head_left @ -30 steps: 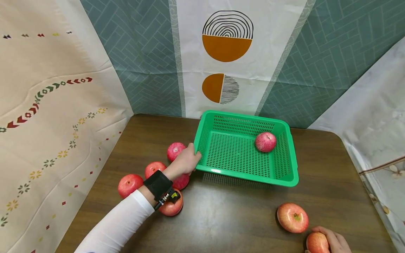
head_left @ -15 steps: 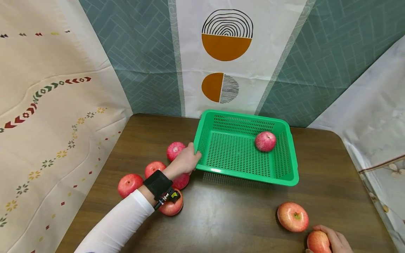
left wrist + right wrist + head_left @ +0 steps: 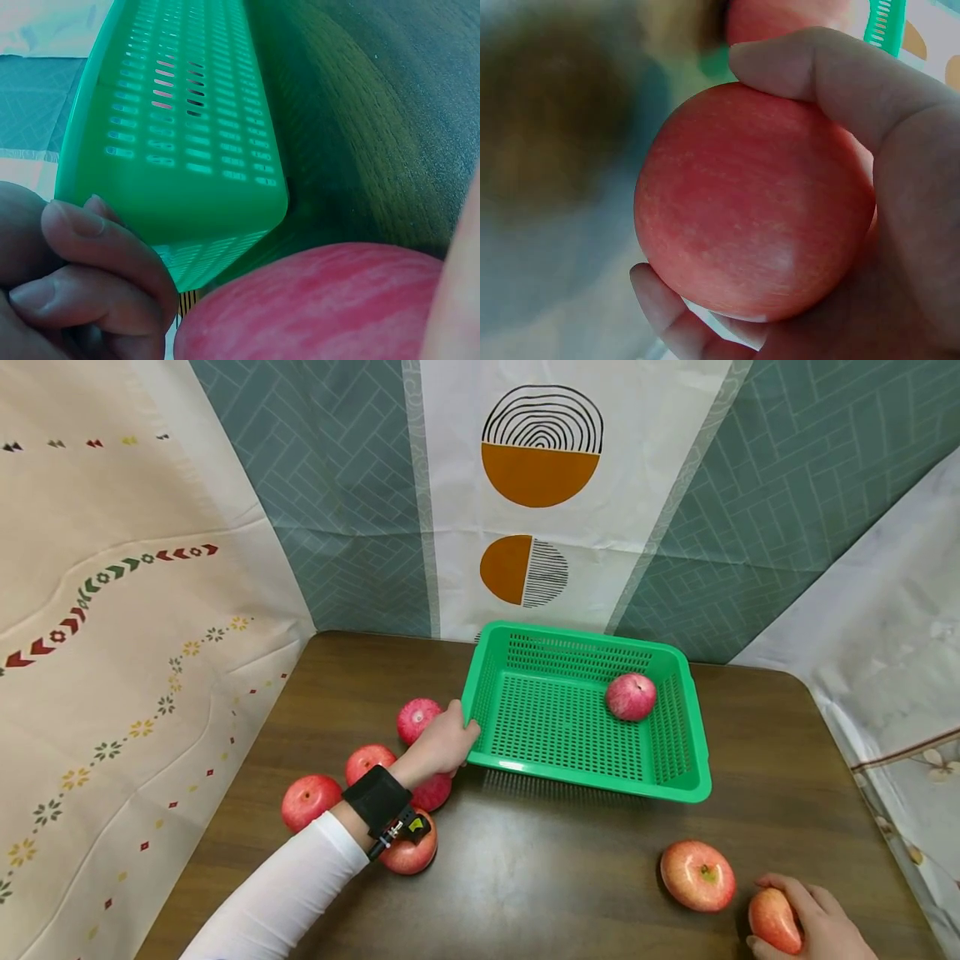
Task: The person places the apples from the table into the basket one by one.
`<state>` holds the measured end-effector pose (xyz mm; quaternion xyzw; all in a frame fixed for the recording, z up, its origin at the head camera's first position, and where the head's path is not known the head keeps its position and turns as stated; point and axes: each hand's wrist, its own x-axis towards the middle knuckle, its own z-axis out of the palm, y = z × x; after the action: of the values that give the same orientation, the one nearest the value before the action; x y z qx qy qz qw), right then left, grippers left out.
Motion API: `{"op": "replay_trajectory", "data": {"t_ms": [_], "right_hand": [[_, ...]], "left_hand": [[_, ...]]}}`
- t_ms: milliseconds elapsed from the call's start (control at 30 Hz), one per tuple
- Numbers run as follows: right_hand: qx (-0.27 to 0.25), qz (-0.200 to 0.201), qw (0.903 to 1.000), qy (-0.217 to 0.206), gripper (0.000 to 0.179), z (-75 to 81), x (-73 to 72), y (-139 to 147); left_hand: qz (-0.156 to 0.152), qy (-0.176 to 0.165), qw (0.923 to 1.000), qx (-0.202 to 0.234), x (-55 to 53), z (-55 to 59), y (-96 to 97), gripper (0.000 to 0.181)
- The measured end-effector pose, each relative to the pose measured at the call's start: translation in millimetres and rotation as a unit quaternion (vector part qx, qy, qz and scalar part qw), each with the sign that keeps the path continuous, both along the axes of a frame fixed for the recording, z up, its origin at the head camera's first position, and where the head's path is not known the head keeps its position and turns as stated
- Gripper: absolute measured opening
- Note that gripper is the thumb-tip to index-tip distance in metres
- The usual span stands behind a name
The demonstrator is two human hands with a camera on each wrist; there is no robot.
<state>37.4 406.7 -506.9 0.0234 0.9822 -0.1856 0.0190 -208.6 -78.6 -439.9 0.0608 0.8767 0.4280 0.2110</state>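
The red apple (image 3: 774, 921) is held between the thumb and curled fingers of the right hand (image 3: 825, 922), parted to its girth; even, gentle pressure is advised. Ahead-left of those fingers, the green basket (image 3: 562, 727) is gripped at its corner by the left hand (image 3: 447, 739).

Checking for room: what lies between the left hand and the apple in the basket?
From left hand to apple, the head view shows only the green basket: its left wall and bare floor.
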Motion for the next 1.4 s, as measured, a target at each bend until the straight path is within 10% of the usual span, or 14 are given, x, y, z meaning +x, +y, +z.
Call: {"op": "replay_trajectory", "data": {"t_ms": [900, 1400], "right_hand": [[-0.046, 0.07, 0.9869, 0.137, 0.068, 111.6, -72.2, -57], [-0.044, 0.108, 0.9894, 0.087, 0.072, 140.5, -121.7, -105]], "left_hand": [[0.003, 0.003, 0.9996, -0.028, 0.0, -2.6, 1.7, 0.045], [0.005, 0.007, 0.9997, -0.023, 0.7, -3.4, 1.8, 0.043]]}}
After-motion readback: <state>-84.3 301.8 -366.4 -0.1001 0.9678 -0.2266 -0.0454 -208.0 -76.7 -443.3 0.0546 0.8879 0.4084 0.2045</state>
